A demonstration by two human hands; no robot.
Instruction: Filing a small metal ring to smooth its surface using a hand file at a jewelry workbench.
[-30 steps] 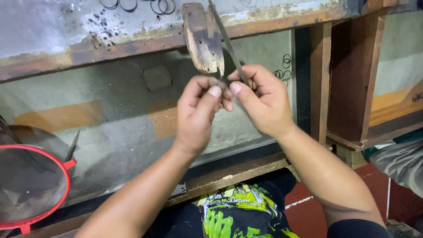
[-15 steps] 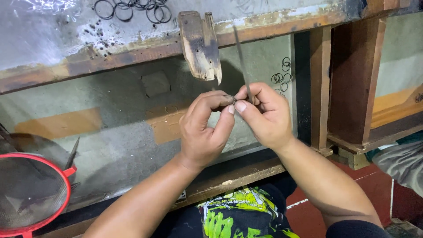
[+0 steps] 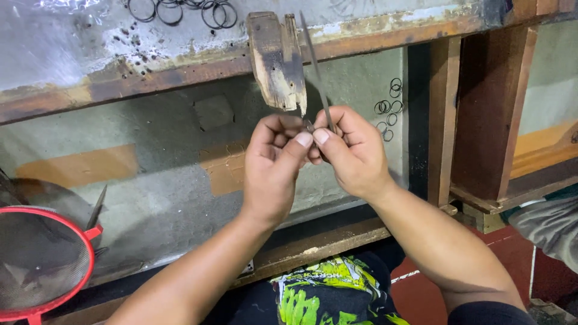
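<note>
My left hand (image 3: pixel 274 165) and right hand (image 3: pixel 352 150) meet just below the worn wooden peg (image 3: pixel 278 60) that juts from the front edge of the bench (image 3: pixel 90 96). My right hand is closed on a thin metal file (image 3: pixel 316 72), which points up beside the peg. My left fingertips pinch a small piece against it; what it is I cannot tell. Loose wire rings (image 3: pixel 180 9) lie at the bench's far edge.

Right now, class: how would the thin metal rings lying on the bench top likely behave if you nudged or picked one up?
The thin metal rings look like fine wire loops, so probably very light and quick to slide on the bench top. Lying flat, they seem unlikely to roll unless tipped on edge. Several overlap, so lifting one may drag its neighbours along.
</note>
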